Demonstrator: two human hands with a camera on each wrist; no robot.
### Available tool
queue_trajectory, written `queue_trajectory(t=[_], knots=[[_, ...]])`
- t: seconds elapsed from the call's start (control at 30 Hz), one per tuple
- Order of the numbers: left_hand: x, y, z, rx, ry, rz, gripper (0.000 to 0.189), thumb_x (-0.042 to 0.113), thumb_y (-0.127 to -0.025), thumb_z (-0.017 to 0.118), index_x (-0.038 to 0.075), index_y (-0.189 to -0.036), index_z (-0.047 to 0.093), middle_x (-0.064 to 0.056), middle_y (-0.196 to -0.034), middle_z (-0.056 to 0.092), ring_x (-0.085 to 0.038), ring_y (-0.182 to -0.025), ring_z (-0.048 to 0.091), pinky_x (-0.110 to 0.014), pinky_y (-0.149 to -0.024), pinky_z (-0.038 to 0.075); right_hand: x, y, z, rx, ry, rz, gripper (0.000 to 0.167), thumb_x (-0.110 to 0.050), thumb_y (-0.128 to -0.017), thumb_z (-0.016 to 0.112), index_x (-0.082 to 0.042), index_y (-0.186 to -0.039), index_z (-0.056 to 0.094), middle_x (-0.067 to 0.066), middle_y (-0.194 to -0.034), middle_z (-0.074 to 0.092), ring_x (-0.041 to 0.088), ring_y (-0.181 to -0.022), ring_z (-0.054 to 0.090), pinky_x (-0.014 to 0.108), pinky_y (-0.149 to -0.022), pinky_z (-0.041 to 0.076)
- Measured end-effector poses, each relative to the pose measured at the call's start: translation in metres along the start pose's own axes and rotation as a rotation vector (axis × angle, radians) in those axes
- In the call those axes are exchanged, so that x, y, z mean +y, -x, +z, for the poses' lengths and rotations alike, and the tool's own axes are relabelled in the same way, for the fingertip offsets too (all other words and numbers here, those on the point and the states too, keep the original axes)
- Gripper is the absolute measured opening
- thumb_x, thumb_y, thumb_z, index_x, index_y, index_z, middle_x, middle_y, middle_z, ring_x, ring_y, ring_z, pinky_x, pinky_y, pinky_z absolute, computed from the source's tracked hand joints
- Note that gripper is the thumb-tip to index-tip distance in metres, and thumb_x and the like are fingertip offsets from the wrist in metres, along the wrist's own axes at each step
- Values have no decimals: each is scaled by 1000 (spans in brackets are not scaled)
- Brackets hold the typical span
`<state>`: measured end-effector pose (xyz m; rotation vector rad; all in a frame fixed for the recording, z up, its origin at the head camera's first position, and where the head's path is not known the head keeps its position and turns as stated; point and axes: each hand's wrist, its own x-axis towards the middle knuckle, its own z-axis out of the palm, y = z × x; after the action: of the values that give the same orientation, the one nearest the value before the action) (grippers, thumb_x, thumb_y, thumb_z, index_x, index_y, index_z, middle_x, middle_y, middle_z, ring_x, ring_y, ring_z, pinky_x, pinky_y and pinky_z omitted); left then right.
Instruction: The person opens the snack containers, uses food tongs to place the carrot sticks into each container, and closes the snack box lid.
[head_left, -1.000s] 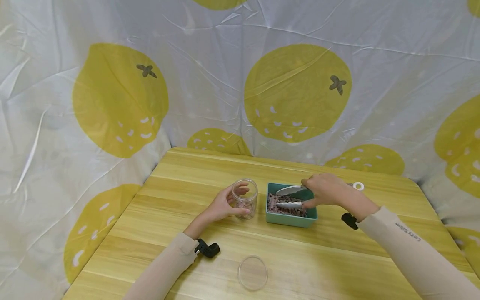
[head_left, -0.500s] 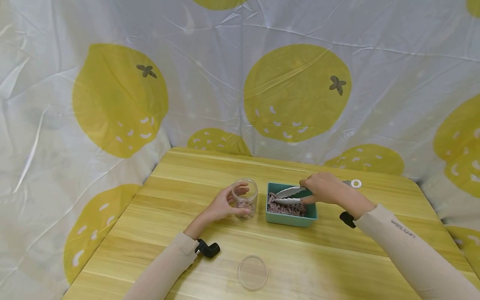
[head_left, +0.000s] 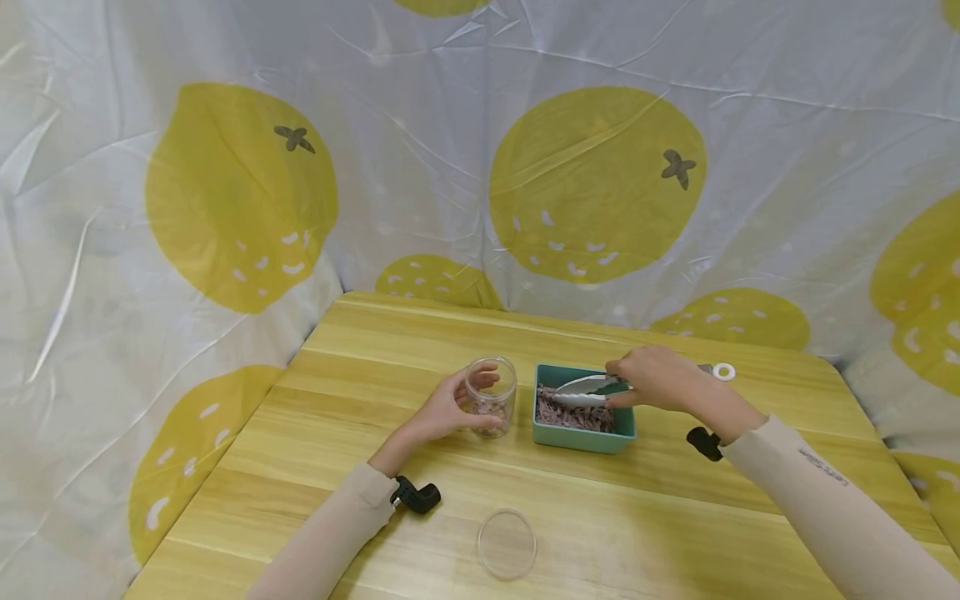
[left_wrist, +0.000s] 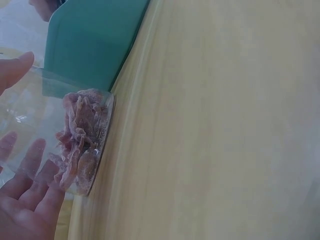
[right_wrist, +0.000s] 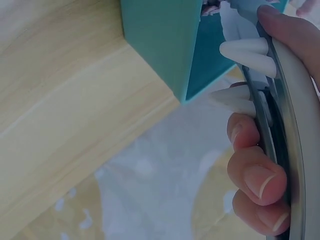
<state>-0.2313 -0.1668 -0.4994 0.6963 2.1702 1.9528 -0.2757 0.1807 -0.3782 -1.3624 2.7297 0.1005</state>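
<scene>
My left hand (head_left: 438, 414) holds a clear jar (head_left: 506, 402) upright on the table, thumb on the near side and fingers behind. Pinkish-brown dried strips (left_wrist: 80, 137) lie in the bottom of the jar, as the left wrist view shows. To the right stands a teal rectangular box (head_left: 577, 439), partly filled with similar strips (head_left: 570, 418). My right hand (head_left: 658, 379) grips metal tongs (head_left: 581, 401) with pale handles, its fingers curled round them. The tong tips reach into the left part of the box, close together; whether strips are between them I cannot tell.
A clear round lid (head_left: 507, 544) lies flat on the wooden table (head_left: 375, 533), nearer me than the jar and box. A lemon-print curtain (head_left: 420, 183) hangs behind the table and along its sides. A black camera (head_left: 417, 497) sits on my left wrist.
The tong arms, spread wide among the strips a second ago, have come close together. My right hand has shifted only slightly. The left hand and jar have stayed put.
</scene>
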Motion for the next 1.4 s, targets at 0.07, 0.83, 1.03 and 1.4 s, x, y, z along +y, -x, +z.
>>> queue_trajectory(t=[0.07, 0.83, 1.03, 1.4], knots=[[8, 1, 1, 1, 8, -2, 80, -11, -79, 79, -4, -148, 39, -33, -143, 45, -49, -136, 38, -57, -112, 30, 0, 2, -2, 2, -16, 1, 36, -40, -87, 76, -7, -100, 70, -2, -76, 67, 6, -59, 57, 31, -59, 54], [0, -2, -2, 12, -21, 3, 79, -6, -79, 82, 11, -147, 45, -28, -143, 48, -40, -136, 44, -53, -112, 33, -1, 27, -38, 49, -244, 33, 45, -47, -92, 69, -6, -110, 69, -12, -77, 61, 0, -60, 50, 28, -59, 47], [0, -1, -3, 17, -41, -7, 80, -4, -78, 83, 8, -147, 45, -25, -142, 50, -38, -135, 45, -50, -111, 36, -6, 24, -58, 86, -216, 42, 47, -52, -91, 68, -8, -109, 69, -11, -75, 58, 3, -58, 47, 28, -58, 44], [-1, 0, -2, 10, -35, -15, 80, -2, -78, 84, 14, -146, 46, -26, -143, 49, -40, -135, 44, -45, -111, 37, -21, 7, -78, 97, -179, 53, 46, -53, -89, 70, -13, -111, 70, -13, -69, 54, 5, -56, 46, 29, -54, 40]])
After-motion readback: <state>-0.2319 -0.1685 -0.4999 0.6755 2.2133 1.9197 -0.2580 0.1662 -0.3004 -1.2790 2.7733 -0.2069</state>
